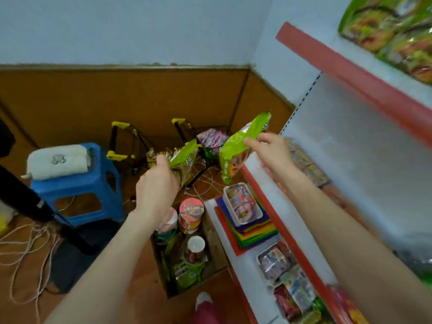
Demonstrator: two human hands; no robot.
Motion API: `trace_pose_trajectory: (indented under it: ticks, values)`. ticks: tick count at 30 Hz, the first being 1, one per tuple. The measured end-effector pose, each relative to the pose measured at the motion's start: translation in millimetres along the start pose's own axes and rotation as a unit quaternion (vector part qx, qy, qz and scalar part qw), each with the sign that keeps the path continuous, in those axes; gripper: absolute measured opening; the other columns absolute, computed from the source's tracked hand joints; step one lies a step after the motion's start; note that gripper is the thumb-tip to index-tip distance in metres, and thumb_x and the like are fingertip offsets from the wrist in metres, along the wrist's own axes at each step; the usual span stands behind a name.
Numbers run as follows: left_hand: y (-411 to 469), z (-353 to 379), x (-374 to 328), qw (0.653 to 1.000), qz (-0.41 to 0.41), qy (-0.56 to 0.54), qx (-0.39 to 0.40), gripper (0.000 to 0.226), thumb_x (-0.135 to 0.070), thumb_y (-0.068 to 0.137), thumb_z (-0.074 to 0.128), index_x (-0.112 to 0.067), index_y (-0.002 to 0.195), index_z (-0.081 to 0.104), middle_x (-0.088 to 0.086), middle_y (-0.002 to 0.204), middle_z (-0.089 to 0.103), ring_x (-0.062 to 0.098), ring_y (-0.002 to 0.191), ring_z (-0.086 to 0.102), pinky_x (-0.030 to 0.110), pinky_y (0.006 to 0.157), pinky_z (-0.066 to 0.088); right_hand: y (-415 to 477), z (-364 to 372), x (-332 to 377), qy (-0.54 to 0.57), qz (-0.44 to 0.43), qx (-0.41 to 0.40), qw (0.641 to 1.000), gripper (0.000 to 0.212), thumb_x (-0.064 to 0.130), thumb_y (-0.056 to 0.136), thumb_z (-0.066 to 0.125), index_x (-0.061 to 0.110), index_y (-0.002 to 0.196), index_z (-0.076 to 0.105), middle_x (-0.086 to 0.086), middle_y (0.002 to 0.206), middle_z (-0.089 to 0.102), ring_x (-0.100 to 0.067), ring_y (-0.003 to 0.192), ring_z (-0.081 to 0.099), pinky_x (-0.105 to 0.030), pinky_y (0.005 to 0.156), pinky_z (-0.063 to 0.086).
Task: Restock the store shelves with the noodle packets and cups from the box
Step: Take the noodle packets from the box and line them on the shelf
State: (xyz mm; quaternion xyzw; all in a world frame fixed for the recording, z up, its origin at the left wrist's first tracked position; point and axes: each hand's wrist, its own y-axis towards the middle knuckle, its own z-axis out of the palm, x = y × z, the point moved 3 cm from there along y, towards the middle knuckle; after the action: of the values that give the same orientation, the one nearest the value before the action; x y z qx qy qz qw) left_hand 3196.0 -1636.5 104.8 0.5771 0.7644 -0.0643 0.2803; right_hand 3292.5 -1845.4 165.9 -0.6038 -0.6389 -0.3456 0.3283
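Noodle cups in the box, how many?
3: red-lidded cup at the box far end, second cup beside it, partly hidden, white-topped cup midway. Packets may hide more.

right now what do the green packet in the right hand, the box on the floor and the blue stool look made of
Green packet, pinched by the right hand: thin plastic film, glossy; it crinkles and shows glare. The left hand grips a similar packet.
Box: brown cardboard, matte, probably corrugated though blur hides the edge.
Blue stool: moulded plastic, smooth, one-piece, with slight sheen.
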Motion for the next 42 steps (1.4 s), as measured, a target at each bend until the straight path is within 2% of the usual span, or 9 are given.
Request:
trace_pose_trajectory:
  ticks: [3,6,10,18,24,27,33,38,42]
  values:
    - [16,-26,-33,0.998,0.059,-0.011,-0.036,0.010,-0.007,0.094,0.042,0.000,0.101,0.044,0.010,0.065,0.053,0.028,0.051,0.046,0.028,0.039,0.025,-4,-51,39,0.058,-0.018,-0.060,0.996,0.046,0.020,0.081,0.068,0.018,0.048,0.035,0.011,0.040,0.029,-0.002,0.041,0.029,-0.021,0.049,0.024]
    - [28,-48,-67,0.993,0.099,-0.020,-0.056,0.013,-0.010,0.095,0.042,-0.001,0.103,0.044,0.005,0.064,0.048,0.025,0.051,0.045,0.028,0.039,0.030,-8,-104,83,0.086,-0.056,-0.114,0.988,0.030,0.025,0.079,0.070,0.016,0.061,0.048,-0.005,0.066,0.039,-0.014,0.068,0.038,-0.029,0.065,0.030]
    - [36,-65,-108,0.986,0.140,-0.051,-0.078,0.009,-0.009,0.094,0.042,-0.001,0.098,0.044,0.003,0.061,0.046,0.026,0.051,0.045,0.027,0.040,0.026,-14,-179,136,0.112,-0.105,-0.175,0.973,0.029,0.025,0.079,0.069,0.018,0.061,0.047,-0.010,0.077,0.043,-0.019,0.073,0.046,-0.032,0.063,0.040]
    - [52,-66,-181,0.982,0.163,-0.062,-0.074,0.011,-0.012,0.097,0.038,-0.005,0.103,0.043,0.004,0.065,0.052,0.022,0.052,0.045,0.026,0.042,0.023,12,-287,153,-0.027,-0.114,-0.312,0.943,0.036,0.030,0.074,0.065,0.021,0.049,0.041,-0.005,0.060,0.040,-0.019,0.065,0.044,-0.035,0.062,0.039]
    - [62,-57,-219,0.986,0.145,-0.060,-0.061,0.010,-0.014,0.097,0.037,-0.009,0.105,0.041,-0.007,0.059,0.041,0.009,0.047,0.038,0.022,0.041,0.022,61,-304,132,-0.218,-0.032,-0.260,0.940,0.039,0.032,0.083,0.056,0.016,0.053,0.036,-0.003,0.059,0.042,-0.023,0.071,0.046,-0.025,0.051,0.029]
    - [66,-50,-227,0.987,0.136,-0.054,-0.063,0.009,-0.014,0.097,0.037,-0.009,0.104,0.041,-0.007,0.059,0.042,0.010,0.047,0.039,0.022,0.041,0.022,89,-297,120,-0.219,-0.029,-0.228,0.948,0.039,0.032,0.084,0.054,0.016,0.055,0.033,-0.002,0.058,0.037,-0.024,0.074,0.044,-0.025,0.047,0.023]
    - [73,-33,-235,0.990,0.119,-0.033,-0.061,0.008,-0.014,0.097,0.038,-0.009,0.102,0.042,-0.003,0.059,0.050,0.017,0.049,0.048,0.024,0.040,0.025,125,-262,94,-0.262,0.002,-0.137,0.955,0.031,0.034,0.082,0.055,0.012,0.064,0.043,-0.004,0.066,0.045,-0.023,0.077,0.051,-0.028,0.063,0.038]
    - [73,-24,-240,0.994,0.092,-0.016,-0.063,0.010,-0.015,0.097,0.037,-0.011,0.105,0.042,-0.003,0.060,0.052,0.013,0.047,0.047,0.022,0.040,0.028,133,-268,88,-0.236,-0.034,-0.095,0.967,0.036,0.029,0.086,0.053,0.014,0.058,0.036,-0.001,0.057,0.039,-0.016,0.053,0.041,-0.025,0.048,0.028]
    - [73,-19,-244,0.994,0.082,-0.020,-0.068,0.012,-0.015,0.097,0.037,-0.009,0.107,0.043,-0.002,0.059,0.052,0.013,0.046,0.047,0.023,0.039,0.029,120,-316,84,-0.272,-0.059,-0.104,0.955,0.034,0.020,0.090,0.049,0.010,0.059,0.039,-0.004,0.054,0.037,-0.019,0.052,0.039,-0.026,0.052,0.032]
